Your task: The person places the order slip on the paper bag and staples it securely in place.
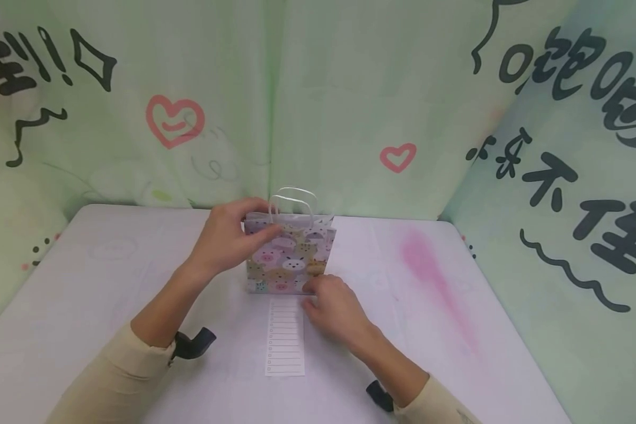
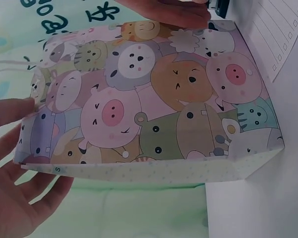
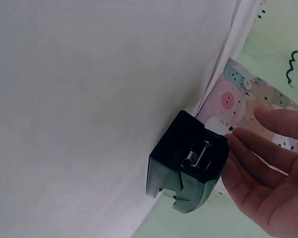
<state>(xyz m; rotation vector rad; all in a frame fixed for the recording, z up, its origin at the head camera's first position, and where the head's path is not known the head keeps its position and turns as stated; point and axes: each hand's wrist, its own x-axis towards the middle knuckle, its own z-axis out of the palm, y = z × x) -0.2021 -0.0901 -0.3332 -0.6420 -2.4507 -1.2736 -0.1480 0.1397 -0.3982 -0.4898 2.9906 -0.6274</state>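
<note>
A small paper gift bag (image 1: pixel 291 253) printed with cartoon animals stands on the white table, its white handles up. With my left hand (image 1: pixel 233 238) I grip the bag's upper left side, thumb on the front and fingers behind. The left wrist view shows the bag's printed face (image 2: pixel 154 94) and side fold up close. My right hand (image 1: pixel 336 306) is at the bag's lower right corner. In the right wrist view, its fingers meet a small black block (image 3: pixel 191 163) with a metal slot and a grey curved part; its kind is unclear. The head view hides this block.
A white paper strip (image 1: pixel 284 341) with ruled lines and small checkboxes lies on the table in front of the bag. A green cloth backdrop (image 1: pixel 328 118) with hearts and writing hangs behind the table. A pink stain (image 1: pixel 429 265) marks the tabletop at the right.
</note>
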